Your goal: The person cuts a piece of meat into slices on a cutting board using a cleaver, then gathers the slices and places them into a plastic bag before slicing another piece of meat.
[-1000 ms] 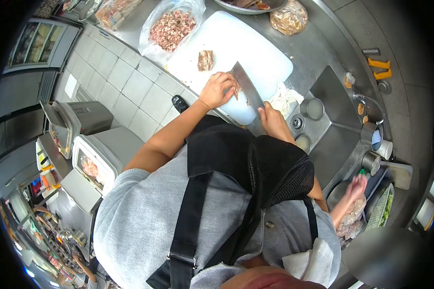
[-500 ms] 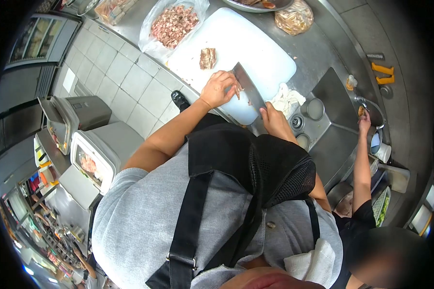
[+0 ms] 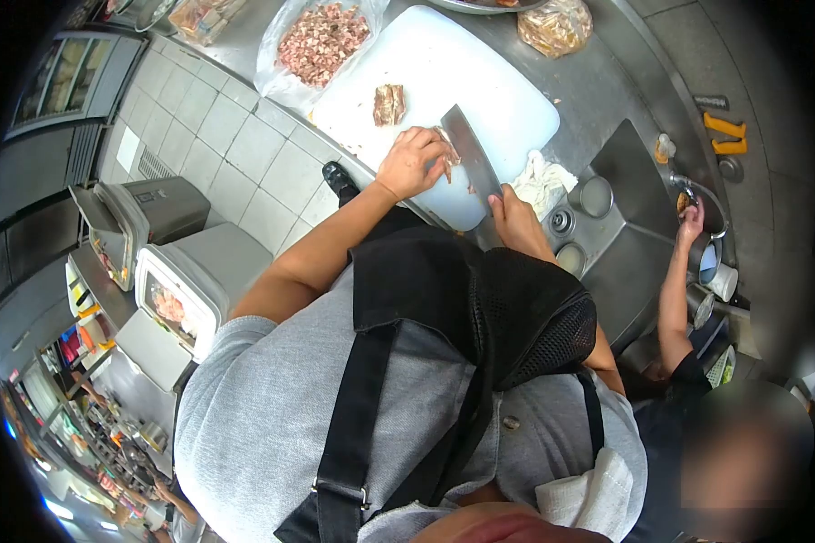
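Observation:
My right hand (image 3: pixel 514 217) is closed round the handle of a cleaver (image 3: pixel 472 156), whose blade stands over the white cutting board (image 3: pixel 507 104). Left of the blade, my left hand (image 3: pixel 414 163) presses its bent fingers on a piece of meat (image 3: pixel 448 156), mostly hidden under them. Another brownish piece of meat (image 3: pixel 389 105) lies on the board beyond my left hand. A plastic bag of diced meat (image 3: pixel 324 43) sits at the board's upper left.
A white cloth (image 3: pixel 543 184) lies beside the board, near the sink (image 3: pixel 625 258) with metal cups. A co-worker's hand (image 3: pixel 691 223) is at the faucet on the right. Also there are a bag of food (image 3: pixel 555 27) at the top and bins (image 3: pixel 210 271) at left.
The cleaver blade has lifted or shifted slightly, while both my hands stay almost in place. The co-worker's head and arm have moved a little.

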### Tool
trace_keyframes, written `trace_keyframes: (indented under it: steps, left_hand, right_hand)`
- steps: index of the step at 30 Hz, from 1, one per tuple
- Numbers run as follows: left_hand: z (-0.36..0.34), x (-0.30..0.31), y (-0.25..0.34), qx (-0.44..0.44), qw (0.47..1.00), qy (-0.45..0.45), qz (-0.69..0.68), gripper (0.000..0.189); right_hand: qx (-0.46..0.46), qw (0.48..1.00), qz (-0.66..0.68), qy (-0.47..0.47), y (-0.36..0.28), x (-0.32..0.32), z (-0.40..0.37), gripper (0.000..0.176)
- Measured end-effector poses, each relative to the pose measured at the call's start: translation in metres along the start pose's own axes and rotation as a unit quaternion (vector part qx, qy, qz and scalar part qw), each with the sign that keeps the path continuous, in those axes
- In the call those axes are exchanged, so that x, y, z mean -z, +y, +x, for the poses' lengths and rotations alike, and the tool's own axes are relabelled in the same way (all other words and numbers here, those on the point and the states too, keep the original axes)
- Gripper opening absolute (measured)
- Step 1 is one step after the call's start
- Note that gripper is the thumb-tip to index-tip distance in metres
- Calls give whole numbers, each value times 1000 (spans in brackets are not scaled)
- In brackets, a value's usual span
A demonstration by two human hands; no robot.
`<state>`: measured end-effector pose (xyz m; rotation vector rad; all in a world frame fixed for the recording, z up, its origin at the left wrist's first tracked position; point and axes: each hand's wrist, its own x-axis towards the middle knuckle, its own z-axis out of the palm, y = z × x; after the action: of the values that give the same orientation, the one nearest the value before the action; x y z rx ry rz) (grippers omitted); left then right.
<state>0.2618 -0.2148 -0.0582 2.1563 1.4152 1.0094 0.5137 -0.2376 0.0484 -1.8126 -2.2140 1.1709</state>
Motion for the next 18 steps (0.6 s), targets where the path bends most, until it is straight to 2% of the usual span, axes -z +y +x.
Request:
trace_keyframes:
  steps: [4, 9, 13, 15, 17, 18]
  left_hand:
    - [1, 2, 1, 1, 1000, 1, -6, 20]
    - [6, 7, -3, -26, 999, -23, -28, 22]
    - [20, 22, -8, -58, 989, -123, -50, 25]
    - [29, 31, -14, -80, 981, -167, -62, 25]
    - [38, 40, -18, -134, 961, -220, -101, 28]
    - [40, 40, -21, -143, 958, -227, -105, 28]
  right_hand:
    - [-41, 999, 5, 1, -1, -7, -2, 36]
    - [-90, 986, 114, 81, -11, -17, -13, 40]
    - [-148, 974, 143, 98, -12, -26, -26, 39]
    - [-117, 967, 148, 173, -11, -42, -36, 38]
    - [-175, 967, 138, 126, -18, -44, -51, 37]
    - [-172, 968, 126, 129, -21, -48, -58, 36]
